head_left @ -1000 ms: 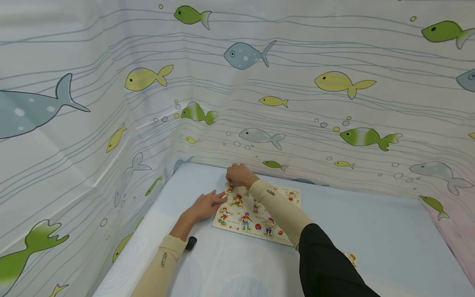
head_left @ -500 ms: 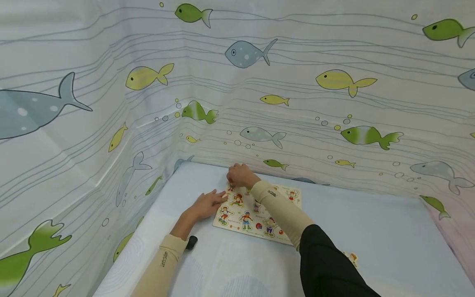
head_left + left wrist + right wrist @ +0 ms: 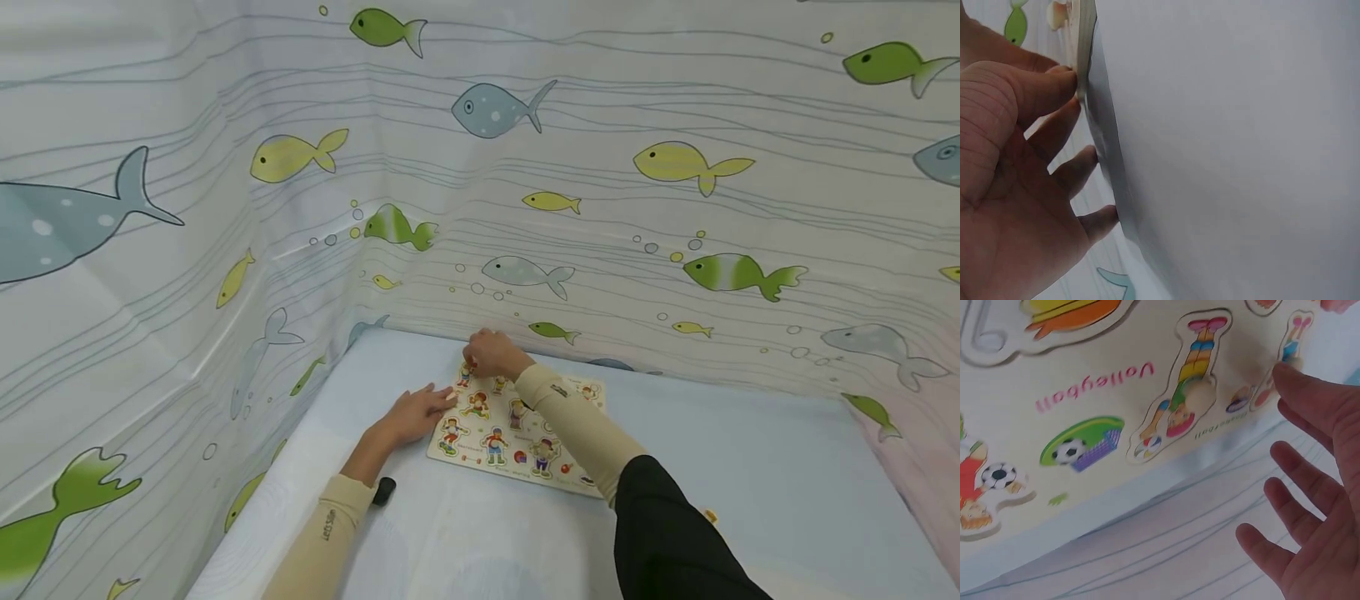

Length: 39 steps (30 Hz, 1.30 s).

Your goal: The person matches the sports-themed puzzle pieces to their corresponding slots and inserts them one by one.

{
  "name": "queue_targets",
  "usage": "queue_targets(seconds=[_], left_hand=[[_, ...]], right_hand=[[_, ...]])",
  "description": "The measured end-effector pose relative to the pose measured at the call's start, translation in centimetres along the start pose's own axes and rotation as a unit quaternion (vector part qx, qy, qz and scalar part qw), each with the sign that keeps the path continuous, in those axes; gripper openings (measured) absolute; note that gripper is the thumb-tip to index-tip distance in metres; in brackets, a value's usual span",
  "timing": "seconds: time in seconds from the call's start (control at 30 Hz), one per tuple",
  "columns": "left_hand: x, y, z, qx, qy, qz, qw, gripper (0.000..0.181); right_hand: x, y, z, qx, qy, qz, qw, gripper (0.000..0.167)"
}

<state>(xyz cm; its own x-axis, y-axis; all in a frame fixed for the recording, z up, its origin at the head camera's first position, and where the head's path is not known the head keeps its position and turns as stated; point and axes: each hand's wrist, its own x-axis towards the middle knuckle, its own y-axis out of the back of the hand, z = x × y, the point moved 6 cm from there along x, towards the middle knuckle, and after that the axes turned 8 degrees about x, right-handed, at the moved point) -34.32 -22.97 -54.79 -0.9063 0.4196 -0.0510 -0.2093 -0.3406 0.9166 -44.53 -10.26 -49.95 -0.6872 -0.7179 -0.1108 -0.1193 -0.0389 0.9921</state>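
Observation:
A cream wooden knob puzzle board (image 3: 480,429) with sports figures lies flat at the far side of the table. My left hand (image 3: 412,414) rests with spread fingers at its left edge; in the left wrist view the thumb touches the edge. My right hand (image 3: 495,354) is over the far left corner. In the right wrist view its thumb overlaps the knob of the basketball figure piece (image 3: 1291,340), which sits at its outline. The other fingers are spread, and no pinch shows. Nearby is the volleyball figure piece (image 3: 1194,365), with its round knob.
A loose yellow piece (image 3: 710,517) lies to the right, partly behind the dark right sleeve (image 3: 667,533). A small black object (image 3: 384,492) is beside the left wrist. Curtains printed with fish (image 3: 420,192) stand behind and left of the white table (image 3: 750,450).
My right hand has shifted slightly to the right, so more of the corner figure shows. The right forearm has moved right too, covering more of the loose piece. The left hand stays put.

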Motion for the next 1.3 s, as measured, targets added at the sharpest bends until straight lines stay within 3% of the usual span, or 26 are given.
queue_targets(seconds=[0.23, 0.5, 1.07, 1.3], left_hand=[[0.2, 0.0, 0.0, -0.003, 0.001, -0.001, 1.0, 0.038], [0.3, -0.1, -0.1, -0.007, 0.011, 0.001, 0.9999, 0.037], [0.4, -0.2, -0.4, -0.005, 0.009, 0.001, 0.9999, 0.038], [0.3, -0.1, -0.2, -0.005, 0.008, 0.003, 0.9999, 0.038]], right_hand=[[-2.1, 2.0, 1.5, 0.054, 0.001, 0.022, 0.9983, 0.032], [-5.0, 3.6, 1.7, 0.1, 0.062, 0.044, 0.9921, 0.031], [-10.5, 5.1, 0.4, 0.095, 0.131, 0.067, 0.9846, 0.025], [-12.9, 5.6, 1.1, 0.117, 0.133, 0.083, 0.9807, 0.024]])
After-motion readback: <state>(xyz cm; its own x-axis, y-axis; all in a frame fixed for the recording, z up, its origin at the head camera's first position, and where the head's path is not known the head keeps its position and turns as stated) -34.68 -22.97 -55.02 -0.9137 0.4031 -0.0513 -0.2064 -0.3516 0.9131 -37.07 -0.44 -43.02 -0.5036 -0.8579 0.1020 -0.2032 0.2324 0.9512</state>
